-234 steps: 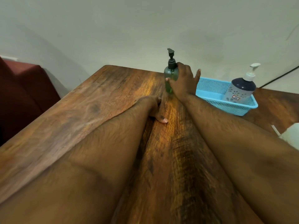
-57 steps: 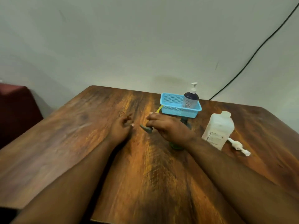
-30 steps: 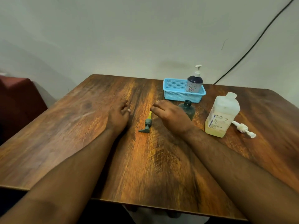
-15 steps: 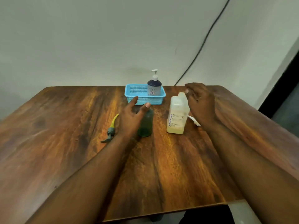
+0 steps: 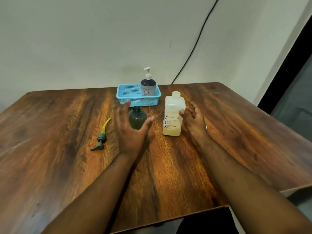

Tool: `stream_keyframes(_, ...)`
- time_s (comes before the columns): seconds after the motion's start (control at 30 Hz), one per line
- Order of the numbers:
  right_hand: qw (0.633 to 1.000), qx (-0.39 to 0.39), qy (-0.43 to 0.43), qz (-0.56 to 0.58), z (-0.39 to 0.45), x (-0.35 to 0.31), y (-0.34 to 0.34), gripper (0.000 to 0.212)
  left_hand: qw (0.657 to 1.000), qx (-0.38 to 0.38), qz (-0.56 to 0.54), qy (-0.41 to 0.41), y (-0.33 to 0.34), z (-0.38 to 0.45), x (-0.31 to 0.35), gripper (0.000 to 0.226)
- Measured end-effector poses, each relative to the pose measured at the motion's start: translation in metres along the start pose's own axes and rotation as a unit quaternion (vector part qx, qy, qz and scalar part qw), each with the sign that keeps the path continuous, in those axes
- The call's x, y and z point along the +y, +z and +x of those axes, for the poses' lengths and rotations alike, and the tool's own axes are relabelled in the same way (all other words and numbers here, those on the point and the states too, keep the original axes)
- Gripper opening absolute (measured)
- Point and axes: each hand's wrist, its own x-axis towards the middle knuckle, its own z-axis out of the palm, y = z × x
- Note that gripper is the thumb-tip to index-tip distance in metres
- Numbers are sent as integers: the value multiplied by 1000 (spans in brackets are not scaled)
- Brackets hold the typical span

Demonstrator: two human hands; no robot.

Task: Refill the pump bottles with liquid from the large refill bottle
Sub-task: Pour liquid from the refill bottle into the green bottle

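Note:
A small green bottle [image 5: 137, 118] stands upright and uncapped in the middle of the wooden table [image 5: 67, 132]. My left hand [image 5: 130, 130] is spread around its near side, fingers apart, not clearly gripping it. Its grey pump head with a yellow tube [image 5: 101, 137] lies flat to the left. The large translucent refill bottle [image 5: 173, 115], with a little yellowish liquid at the bottom, stands to the right. My right hand [image 5: 194, 120] is open beside it, thumb touching its right side. A dark blue pump bottle [image 5: 148, 86] stands in the blue basket [image 5: 130, 97].
A black cable runs down the wall behind the table. The table's right edge and near edge are close to my forearms. A dark doorway shows at the far right. A white pump part is mostly hidden behind my right hand.
My right hand has dropped from the refill bottle's top to its right side, thumb now on it. My left hand stays spread by the green bottle.

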Motion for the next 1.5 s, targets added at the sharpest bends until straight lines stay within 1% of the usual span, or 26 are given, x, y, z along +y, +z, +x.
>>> stream_keyframes(0.03, 1000, -25, 9, 9, 1, 4, 1, 110, 999, 0, 9, 43, 3, -9, 5, 84)
stream_keyframes(0.1, 998, -63, 24, 10, 1, 11, 3, 106, 994, -28, -1, 107, 12, -27, 14, 74)
stream_keyframes(0.2, 996, -83, 29, 18, 2, 15, 5, 92, 990, -75, -20, 121, 22, -43, 21, 65)
stream_keyframes(0.3, 997, -79, 26, 3, 2, 11, 5, 79, 990, -81, -13, 113, 23, -41, 20, 57)
stream_keyframes(0.37, 997, -72, 19, -19, 1, 8, 5, 83, 991, -63, -8, 114, 19, -37, 16, 53)
stream_keyframes(0.43, 997, -61, 9, -43, -2, 4, 7, 91, 994, -15, 14, 112, 15, -33, 10, 52)
stream_keyframes(0.47, 997, -55, 1, -49, -4, 1, 9, 91, 994, 18, 30, 102, 12, -28, 6, 53)
stream_keyframes(0.5, 997, -52, -13, -54, -5, -4, 10, 91, 995, 45, 42, 82, 9, -23, 1, 57)
stream_keyframes(0.53, 996, -52, -33, -71, -7, -10, 11, 90, 996, 56, 44, 55, 6, -17, -4, 63)
stream_keyframes(0.57, 991, -56, -57, -104, -7, -18, 12, 90, 998, 48, 40, 27, 4, -10, -9, 69)
stream_keyframes(0.67, 961, -84, -136, -227, -3, -39, 17, 88, 998, -40, 1, -42, 1, 2, -26, 94)
stream_keyframes(0.73, 935, -93, -181, -291, -1, -48, 23, 87, 993, -86, -48, -66, 1, 5, -34, 101)
stream_keyframes(0.83, 898, -103, -238, -356, 0, -59, 28, 85, 986, -121, -90, -76, 0, 8, -39, 92)
stream_keyframes(0.9, 868, -118, -262, -405, 1, -63, 30, 86, 981, -137, -108, -86, -2, 10, -41, 87)
stream_keyframes(1.03, 819, -140, -270, -487, 2, -68, 29, 85, 978, -146, -123, -79, -4, 11, -41, 83)
stream_keyframes(1.1, 800, -153, -276, -510, 3, -71, 26, 83, 978, -145, -127, -78, -4, 11, -41, 82)
stream_keyframes(1.5, 742, -182, -286, -578, 5, -85, 31, 85, 979, -142, -132, -65, -4, 11, -42, 84)
